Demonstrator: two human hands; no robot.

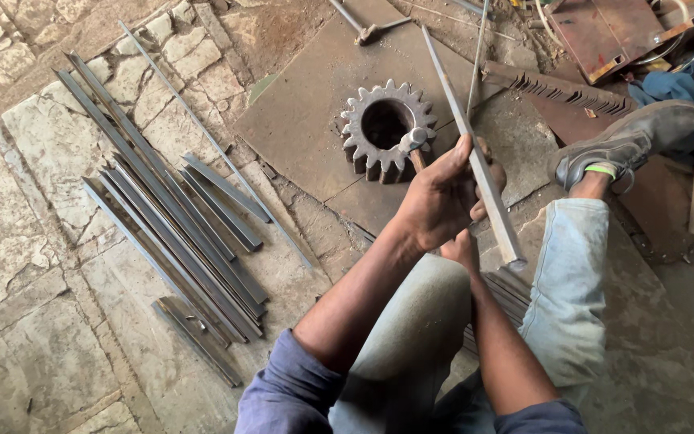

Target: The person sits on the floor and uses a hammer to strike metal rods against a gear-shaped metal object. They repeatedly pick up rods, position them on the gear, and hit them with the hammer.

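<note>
Your left hand [442,197] is wrapped around a long flat steel bar [469,145], fingers curled over it and thumb on the near side, gripping it below its middle. The bar's long axis runs away from you and a little to the left, with its far end up past the hand and its cut near end [512,259] sticking out below and to the right of your knuckles. Your right hand [466,247] sits just beneath and behind the left, mostly hidden by it, so you cannot tell whether it is closed on anything. A hammer [413,143] shows just above your left hand, its head touching or lying over the rim of a large toothed gear [363,149], which rests on a rusty steel plate [299,120] just beyond the hand. A thinner rod [475,56] lies close beside the bar, farther out. Well off to the left of your hand lies a loose bundle of similar flat strips [174,233] on the stone floor [26,265]. To the right, your shoe [628,145] rests near a saw-toothed strip [572,92].
</note>
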